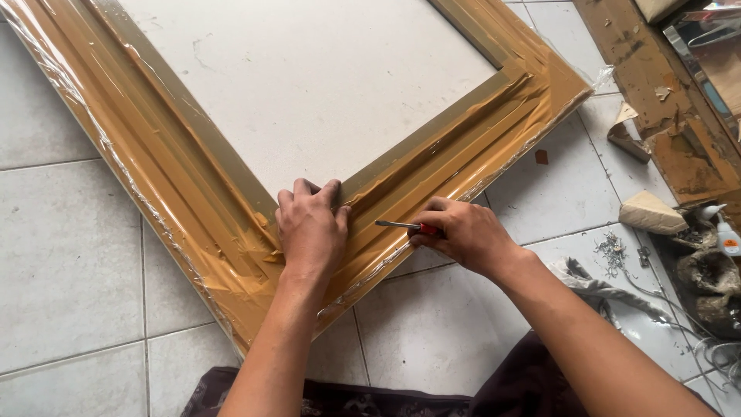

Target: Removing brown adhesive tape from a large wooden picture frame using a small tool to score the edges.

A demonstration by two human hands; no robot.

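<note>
From the head view, a large picture frame lies flat on the tiled floor, its moulding wrapped in tan tape and clear film, with one corner pointing toward the person. The left hand rests palm down on that corner, fingers together and pressed flat on the moulding, fingertips reaching the inner edge by the white backing panel.

The right hand sits just to the right, over the outer edge of the frame's right-hand limb. Its fingers are curled shut around the red handle of a small screwdriver. The metal shaft lies nearly level and points left, toward the left hand; the tip is just beside that hand's thumb side, over the taped moulding. So the tool's long axis runs across the limb, not along it, and the right hand is the nearer to the outer edge.

At the far right, wood scraps and a glue bottle lie well apart.
</note>
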